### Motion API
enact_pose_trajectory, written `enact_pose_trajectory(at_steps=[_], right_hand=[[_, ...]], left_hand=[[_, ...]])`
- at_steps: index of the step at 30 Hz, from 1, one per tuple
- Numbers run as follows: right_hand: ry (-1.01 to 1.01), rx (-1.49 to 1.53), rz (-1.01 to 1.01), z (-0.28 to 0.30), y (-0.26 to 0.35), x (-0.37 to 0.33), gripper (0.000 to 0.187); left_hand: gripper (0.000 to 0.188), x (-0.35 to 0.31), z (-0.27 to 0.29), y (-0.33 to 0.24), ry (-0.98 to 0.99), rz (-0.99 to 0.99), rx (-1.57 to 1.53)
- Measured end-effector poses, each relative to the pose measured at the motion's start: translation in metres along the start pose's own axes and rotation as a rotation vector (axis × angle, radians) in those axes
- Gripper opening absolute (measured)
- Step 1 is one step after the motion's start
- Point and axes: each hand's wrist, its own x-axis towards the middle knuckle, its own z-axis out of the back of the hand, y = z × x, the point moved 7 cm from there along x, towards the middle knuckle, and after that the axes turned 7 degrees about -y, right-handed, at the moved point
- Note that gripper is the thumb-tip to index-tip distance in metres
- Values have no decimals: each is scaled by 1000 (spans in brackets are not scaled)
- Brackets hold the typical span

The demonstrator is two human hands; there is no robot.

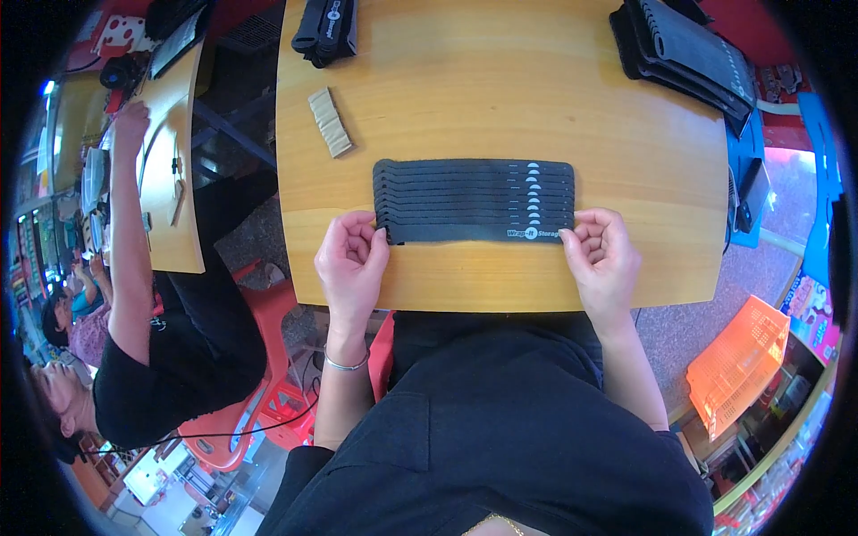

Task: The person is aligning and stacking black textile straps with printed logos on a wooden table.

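A fanned row of black fabric straps (456, 198) lies across the wooden table (500, 281) in front of me, the straps overlapping so that each edge shows. White printed marks run down their right side. My left hand (350, 268) pinches the near left corner of the nearest strap between thumb and fingers. At the opposite end, my right hand (604, 266) grips the near right corner in the same way. Parts of both corners are hidden under my fingertips.
Beyond the straps to the left is a small tan folded strip (332, 122). Black strap bundles stand at the far left (326, 31) and far right (684, 54). A co-worker (170, 357) sits at another table on the left. An orange plastic basket (740, 362) is at the lower right.
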Motion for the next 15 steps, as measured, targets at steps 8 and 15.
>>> enact_pose_trajectory(at_steps=[8,15], right_hand=[[-8,-1,-6,-1,-2,-1,23],[-12,13,-24,0,-3,-1,23]], left_hand=[[20,1,1,2,-2,-11,-2],[20,0,-1,-1,1,-16,-6]])
